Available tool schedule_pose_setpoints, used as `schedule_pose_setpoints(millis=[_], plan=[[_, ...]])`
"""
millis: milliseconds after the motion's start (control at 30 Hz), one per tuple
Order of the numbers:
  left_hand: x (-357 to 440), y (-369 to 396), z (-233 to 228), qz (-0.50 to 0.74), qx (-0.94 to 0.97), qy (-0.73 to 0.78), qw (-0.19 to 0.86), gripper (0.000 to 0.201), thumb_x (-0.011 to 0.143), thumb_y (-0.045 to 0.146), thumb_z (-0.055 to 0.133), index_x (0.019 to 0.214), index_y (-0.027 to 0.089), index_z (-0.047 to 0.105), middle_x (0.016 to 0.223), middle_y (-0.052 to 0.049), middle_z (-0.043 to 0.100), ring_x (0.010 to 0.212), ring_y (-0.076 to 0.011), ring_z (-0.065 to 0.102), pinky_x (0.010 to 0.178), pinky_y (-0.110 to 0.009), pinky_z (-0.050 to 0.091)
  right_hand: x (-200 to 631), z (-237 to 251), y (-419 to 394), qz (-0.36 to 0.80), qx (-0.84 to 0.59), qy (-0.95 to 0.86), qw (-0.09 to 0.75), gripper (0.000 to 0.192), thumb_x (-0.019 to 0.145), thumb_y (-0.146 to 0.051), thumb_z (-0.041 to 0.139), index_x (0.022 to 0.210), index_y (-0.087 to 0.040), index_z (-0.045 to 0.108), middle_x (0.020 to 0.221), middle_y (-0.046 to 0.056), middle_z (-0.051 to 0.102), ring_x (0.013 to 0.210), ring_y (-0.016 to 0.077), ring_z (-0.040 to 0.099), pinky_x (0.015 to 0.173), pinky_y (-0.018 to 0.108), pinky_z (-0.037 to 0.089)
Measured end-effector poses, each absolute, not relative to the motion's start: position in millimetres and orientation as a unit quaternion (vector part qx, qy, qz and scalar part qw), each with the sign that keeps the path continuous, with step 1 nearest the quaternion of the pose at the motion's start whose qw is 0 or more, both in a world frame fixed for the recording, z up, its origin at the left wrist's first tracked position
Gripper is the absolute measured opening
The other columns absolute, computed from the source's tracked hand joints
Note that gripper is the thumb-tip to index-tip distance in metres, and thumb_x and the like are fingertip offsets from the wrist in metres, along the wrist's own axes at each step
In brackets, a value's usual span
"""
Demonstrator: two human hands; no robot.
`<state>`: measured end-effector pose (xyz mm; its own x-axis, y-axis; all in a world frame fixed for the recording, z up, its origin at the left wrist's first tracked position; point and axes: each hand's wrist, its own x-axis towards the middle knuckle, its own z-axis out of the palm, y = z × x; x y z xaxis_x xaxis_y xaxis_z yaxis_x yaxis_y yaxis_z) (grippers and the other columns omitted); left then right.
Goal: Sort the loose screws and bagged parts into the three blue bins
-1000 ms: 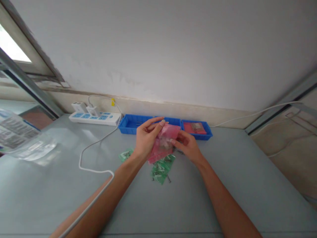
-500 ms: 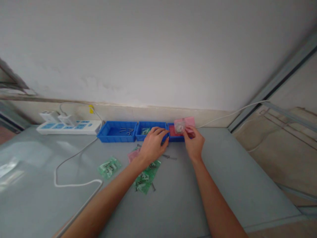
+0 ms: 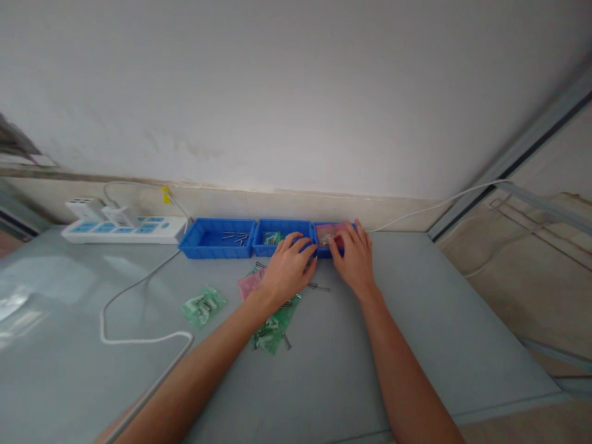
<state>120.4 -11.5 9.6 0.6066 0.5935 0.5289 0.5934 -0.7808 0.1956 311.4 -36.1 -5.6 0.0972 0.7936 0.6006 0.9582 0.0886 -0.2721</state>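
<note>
My right hand (image 3: 355, 258) is over the right blue bin (image 3: 329, 255), its fingers spread across a pink plastic bag (image 3: 327, 233) that lies inside. The bag holds something pale, too blurred to name. My left hand (image 3: 287, 266) hovers by the front rims of the middle blue bin (image 3: 265, 250) and the right one, fingers curved and apart, with nothing visible in them. Beneath my left wrist lie another pink bag (image 3: 250, 282), green bags of screws (image 3: 272, 330) and loose screws (image 3: 319, 287), partly hidden by my hand.
Several screws lie in the left blue bin (image 3: 210, 250). A small green bag (image 3: 272, 237) is in the middle one. Another green bag (image 3: 203, 305) lies left of the pile. A white power strip (image 3: 160, 231) stands by the wall, its cable (image 3: 139, 341) crossing the grey table (image 3: 324, 382).
My right hand has brought the pink bag down into the right bin and its fingers have spread. My left hand has barely moved; the view has shifted slightly.
</note>
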Motion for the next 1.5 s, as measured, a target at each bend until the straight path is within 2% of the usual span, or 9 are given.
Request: schedule_pose_setpoints(millis=[133,333,467,700,933,1100,1200,1333,1500], plan=[[105,-19,11,0.306,0.905,0.295,-0.012,0.028,0.099,0.022,0.054,0.12,0.014,0.071,0.127,-0.015,0.068,0.132,-0.0344,0.049,0.109,-0.054,0.048,310,-6,-36,-0.085,-0.669,-0.689,0.266,0.04,0.107,-0.043,0.04,0.134,-0.026,0.064,0.138,0.013,0.065,0.13,0.0275,0.056,0.111,0.048,0.038],[70,-31,7,0.258,0.914,0.313,0.009,0.029,0.101,0.028,0.053,0.121,0.016,0.07,0.122,-0.013,0.07,0.111,-0.0281,0.064,0.098,-0.045,0.056,304,-9,-38,-0.109,-0.684,-0.687,0.22,0.046,0.106,-0.053,0.04,0.133,-0.03,0.069,0.151,0.012,0.056,0.144,0.0355,0.043,0.116,0.062,0.026],[59,-35,9,0.213,0.916,0.34,0.027,0.031,0.098,0.034,0.059,0.122,0.018,0.07,0.124,-0.011,0.071,0.112,-0.0285,0.067,0.098,-0.044,0.056,295,-8,-43,-0.161,-0.66,-0.682,0.272,0.045,0.106,-0.047,0.044,0.135,-0.023,0.067,0.15,0.014,0.057,0.149,0.0356,0.035,0.12,0.064,0.018],[52,-41,22,0.166,0.915,0.365,0.044,0.046,0.087,0.039,0.07,0.13,0.023,0.066,0.131,-0.009,0.07,0.112,-0.03,0.069,0.092,-0.041,0.058,268,4,-54,-0.117,-0.534,-0.747,0.377,0.03,0.104,-0.033,0.049,0.119,-0.02,0.072,0.125,0.011,0.071,0.121,0.0264,0.06,0.109,0.045,0.042],[50,-40,23,0.167,0.914,0.37,0.024,0.047,0.084,0.02,0.062,0.131,0.024,0.064,0.116,-0.007,0.075,0.102,-0.0288,0.073,0.08,-0.038,0.06,260,0,-56,-0.096,-0.503,-0.765,0.39,0.025,0.103,-0.029,0.051,0.115,-0.021,0.072,0.119,0.01,0.073,0.115,0.0261,0.064,0.105,0.046,0.045],[49,-41,29,0.313,0.875,0.369,-0.001,0.042,0.092,0.021,0.053,0.132,0.017,0.063,0.121,-0.011,0.074,0.106,-0.0272,0.072,0.088,-0.039,0.06,261,3,-56,-0.068,-0.492,-0.752,0.433,0.024,0.103,-0.028,0.05,0.113,-0.021,0.071,0.115,0.011,0.074,0.111,0.0261,0.066,0.104,0.046,0.048],[52,-45,38,0.449,0.813,0.365,0.072,0.038,0.098,0.025,0.049,0.132,0.016,0.064,0.124,-0.011,0.073,0.111,-0.0234,0.07,0.099,-0.036,0.056,258,5,-57,0.008,-0.486,-0.726,0.486,0.024,0.103,-0.032,0.051,0.108,-0.022,0.071,0.111,0.01,0.075,0.108,0.0256,0.068,0.1,0.044,0.051],[62,-46,36,0.561,0.651,0.381,0.34,0.039,0.106,0.034,0.04,0.136,0.02,0.059,0.121,-0.008,0.074,0.11,-0.0214,0.071,0.099,-0.037,0.057,248,4,-57,0.267,-0.483,-0.651,0.521,0.029,0.101,-0.049,0.054,0.113,-0.026,0.066,0.091,0.005,0.075,0.08,0.0222,0.072,0.078,0.039,0.058],[71,-37,12,0.554,0.527,0.374,0.525,0.061,0.103,0.05,0.047,0.157,0.031,0.028,0.119,-0.008,0.074,0.099,-0.0228,0.075,0.089,-0.04,0.062,238,2,-55,0.52,-0.443,-0.525,0.507,0.081,0.081,-0.055,0.079,0.147,-0.034,0.038,0.072,-0.005,0.069,0.059,0.0178,0.067,0.06,0.032,0.057]])
